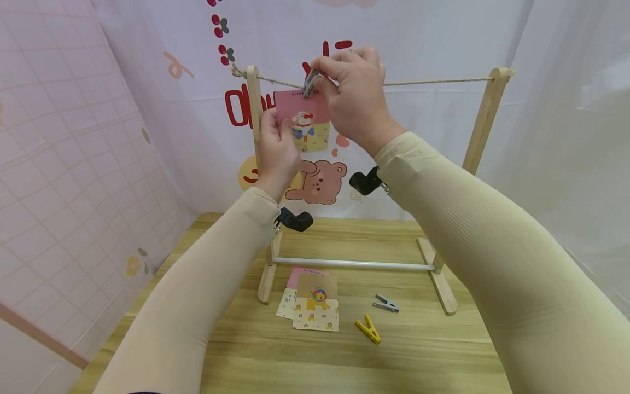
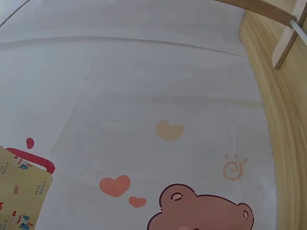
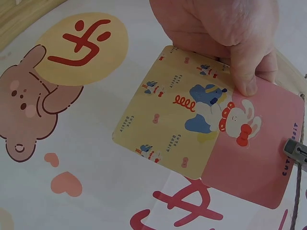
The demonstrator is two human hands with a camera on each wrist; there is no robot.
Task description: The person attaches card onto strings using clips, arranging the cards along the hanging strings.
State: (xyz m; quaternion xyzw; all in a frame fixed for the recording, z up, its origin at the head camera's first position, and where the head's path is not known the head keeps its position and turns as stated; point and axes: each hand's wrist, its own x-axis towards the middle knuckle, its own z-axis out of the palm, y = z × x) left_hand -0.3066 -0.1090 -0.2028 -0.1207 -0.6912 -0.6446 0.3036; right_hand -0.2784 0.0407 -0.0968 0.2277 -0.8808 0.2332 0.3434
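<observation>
My left hand (image 1: 279, 150) pinches the left edge of a pink and yellow card (image 1: 315, 131) with a rabbit on it, thumb in front and fingers behind. My right hand (image 1: 358, 96) pinches a grey clothespin (image 1: 309, 86) at the card's top edge, by the twine line (image 1: 438, 82). In the right wrist view the clothespin's tip (image 3: 295, 149) overlaps both the card (image 3: 249, 167) and the twine, while the right hand is out of frame. The left wrist view catches only a yellow corner of the card (image 2: 24, 191), low on the left.
Two wooden posts (image 1: 479, 126) carry the twine, joined below by a white rod (image 1: 354, 264). On the wooden table (image 1: 408, 355) lie overlapping cards, a lion card (image 1: 317, 312) on top, a grey clothespin (image 1: 386, 303) and a yellow clothespin (image 1: 369, 330). A printed white curtain (image 1: 423, 44) hangs behind.
</observation>
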